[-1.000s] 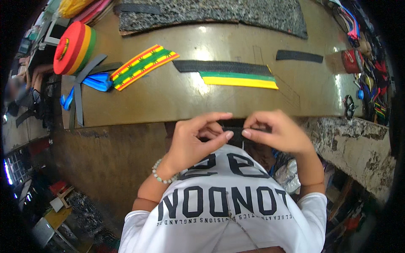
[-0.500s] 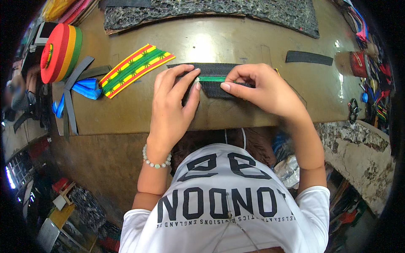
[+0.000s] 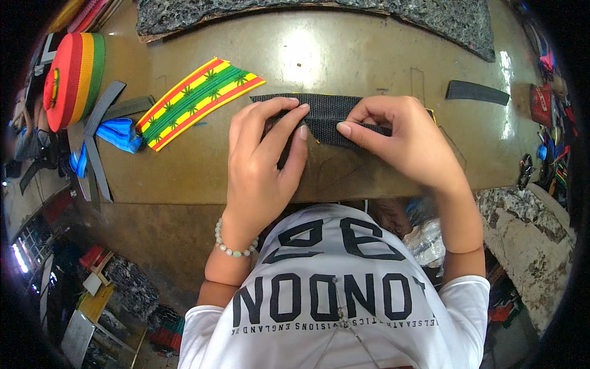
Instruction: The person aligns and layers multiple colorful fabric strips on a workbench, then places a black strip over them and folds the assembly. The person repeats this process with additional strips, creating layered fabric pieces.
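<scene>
Two lengths of black woven webbing (image 3: 329,109) lie side by side on the worktable, or one length folded; I cannot tell which. A narrow dark seam runs between them, and yellow shows along parts of the outer edges. My left hand (image 3: 261,147) is closed over the left part, its fingertips pressing near the seam and its thumb tip just below. At the right part, my right hand (image 3: 402,135) pinches the webbing between thumb and bent fingers. Left of my hands lies a red, yellow and green leaf-patterned strip (image 3: 200,104).
A red, yellow and green webbing roll (image 3: 77,80) stands at the far left. Near it are crossed grey strips (image 3: 101,135) and blue folded ribbon (image 3: 123,135). A black strip (image 3: 478,92) lies at the right. A mottled grey pad (image 3: 319,9) spans the back.
The green stripe that showed between the black webbing is now covered. Both hands still hold the webbing, and the whole view has shifted slightly.
</scene>
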{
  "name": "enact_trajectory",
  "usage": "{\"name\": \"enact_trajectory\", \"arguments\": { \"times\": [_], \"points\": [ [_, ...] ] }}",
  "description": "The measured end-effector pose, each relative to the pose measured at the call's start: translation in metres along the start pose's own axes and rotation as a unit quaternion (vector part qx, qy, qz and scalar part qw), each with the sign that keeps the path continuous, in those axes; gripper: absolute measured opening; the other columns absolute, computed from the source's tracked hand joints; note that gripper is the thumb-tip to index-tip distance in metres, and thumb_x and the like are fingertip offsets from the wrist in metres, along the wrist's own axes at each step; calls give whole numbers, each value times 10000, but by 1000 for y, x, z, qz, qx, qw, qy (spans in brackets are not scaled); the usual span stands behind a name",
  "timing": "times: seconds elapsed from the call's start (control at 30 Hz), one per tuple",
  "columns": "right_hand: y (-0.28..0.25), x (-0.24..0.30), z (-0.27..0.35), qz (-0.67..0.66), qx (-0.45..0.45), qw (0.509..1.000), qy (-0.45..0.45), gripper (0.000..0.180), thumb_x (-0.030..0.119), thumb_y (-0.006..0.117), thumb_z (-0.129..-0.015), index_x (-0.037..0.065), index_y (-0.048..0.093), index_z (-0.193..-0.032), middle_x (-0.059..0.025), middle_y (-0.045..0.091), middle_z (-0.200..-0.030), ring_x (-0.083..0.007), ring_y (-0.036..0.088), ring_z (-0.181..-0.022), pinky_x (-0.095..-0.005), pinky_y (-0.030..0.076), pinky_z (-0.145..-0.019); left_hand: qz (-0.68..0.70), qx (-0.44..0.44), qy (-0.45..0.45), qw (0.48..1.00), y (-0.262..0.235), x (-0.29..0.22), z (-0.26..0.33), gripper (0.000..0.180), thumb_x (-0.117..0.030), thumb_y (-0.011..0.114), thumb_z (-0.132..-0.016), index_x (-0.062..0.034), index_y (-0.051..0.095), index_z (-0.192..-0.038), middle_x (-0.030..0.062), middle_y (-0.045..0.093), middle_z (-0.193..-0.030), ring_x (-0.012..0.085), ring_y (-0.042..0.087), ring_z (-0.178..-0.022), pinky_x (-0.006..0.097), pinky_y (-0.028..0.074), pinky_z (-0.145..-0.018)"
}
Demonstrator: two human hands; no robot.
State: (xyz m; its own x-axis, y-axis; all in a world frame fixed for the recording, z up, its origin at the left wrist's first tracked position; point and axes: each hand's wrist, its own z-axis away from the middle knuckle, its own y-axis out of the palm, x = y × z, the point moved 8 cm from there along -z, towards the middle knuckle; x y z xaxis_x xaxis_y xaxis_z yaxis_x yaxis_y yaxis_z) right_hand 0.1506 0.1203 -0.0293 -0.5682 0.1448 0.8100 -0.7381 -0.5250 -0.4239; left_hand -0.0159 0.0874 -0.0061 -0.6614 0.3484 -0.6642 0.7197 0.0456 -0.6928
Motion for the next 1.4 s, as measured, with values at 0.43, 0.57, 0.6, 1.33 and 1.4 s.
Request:
{"name": "enact_trajectory", "arguments": {
  "times": [0.43,0.57,0.6,1.33,1.4],
  "points": [
    [-2,5,1,21,-27,998,-46,241,168,746,-894,-57,665,-866,-70,634,-706,-96,521,-660,-270,459,-625,-12,-28,-3,1000,1,-1,-2,261,-21,762,-801,-23,718,-1059,101,646,-1091,294,577,-1006,389,473,-880],
    [-1,4,0,26,-26,998,-43,239,177,749,-888,-48,673,-868,-82,642,-709,-110,532,-646,-280,462,-620,-16,-37,4,999,1,-1,-4,269,-25,775,-787,-31,721,-1050,96,647,-1078,289,576,-999,385,472,-878],
    [-2,5,1,29,-27,998,-46,238,179,751,-886,-45,673,-867,-83,640,-707,-110,530,-644,-281,461,-617,-14,-36,0,999,2,-1,-4,271,-27,778,-784,-32,721,-1048,96,647,-1075,288,577,-999,385,473,-879],
    [-3,8,4,53,-98,983,-147,192,176,741,-874,-12,705,-854,-116,689,-708,-188,644,-605,-292,501,-594,-103,141,123,977,24,-31,25,539,-156,736,-868,16,591,-1357,159,628,-1343,298,603,-1224,426,456,-1053],
    [-13,6,9,90,-99,983,-128,214,201,756,-872,-7,714,-848,-117,692,-704,-189,643,-596,-293,502,-589,-141,151,136,969,26,-32,25,525,-185,730,-877,2,603,-1351,146,629,-1352,275,603,-1227,419,453,-1057]
  ]
}}
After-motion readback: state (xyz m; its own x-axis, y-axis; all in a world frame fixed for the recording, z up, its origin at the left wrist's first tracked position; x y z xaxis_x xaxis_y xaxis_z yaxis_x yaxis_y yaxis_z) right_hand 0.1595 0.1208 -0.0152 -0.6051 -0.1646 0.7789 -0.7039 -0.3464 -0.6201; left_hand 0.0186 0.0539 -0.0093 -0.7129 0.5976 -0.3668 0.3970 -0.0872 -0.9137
